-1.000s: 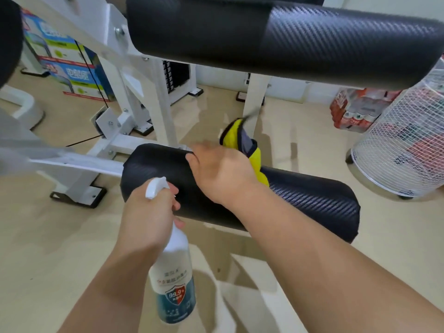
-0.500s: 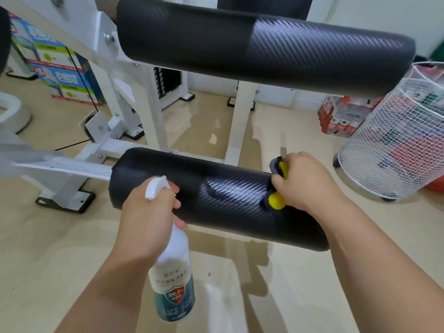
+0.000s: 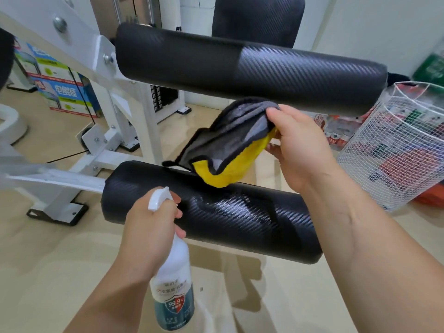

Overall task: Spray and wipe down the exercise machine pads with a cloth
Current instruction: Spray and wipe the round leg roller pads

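Note:
Two black roller pads sit on a white machine frame (image 3: pixel 125 131): a lower pad (image 3: pixel 230 215) in front of me and an upper pad (image 3: pixel 240 68) above it. My right hand (image 3: pixel 295 147) grips a grey and yellow cloth (image 3: pixel 228 150) in the air between the two pads; its yellow corner hangs onto the lower pad's top. My left hand (image 3: pixel 151 224) holds a white spray bottle (image 3: pixel 171 287) by its neck, just in front of the lower pad's left part. A black back pad (image 3: pixel 259 18) stands behind the upper pad.
A white wire basket (image 3: pixel 394 150) with packaged goods stands at the right on the beige floor (image 3: pixel 48 260). Printed cardboard boxes (image 3: pixel 60 90) are stacked at the back left. The frame's foot plate (image 3: pixel 57 212) rests on the floor at the left.
My right hand has lifted the cloth off the lower pad's right part and raised it toward the upper pad, the cloth unfolding. My left hand and the bottle have stayed put.

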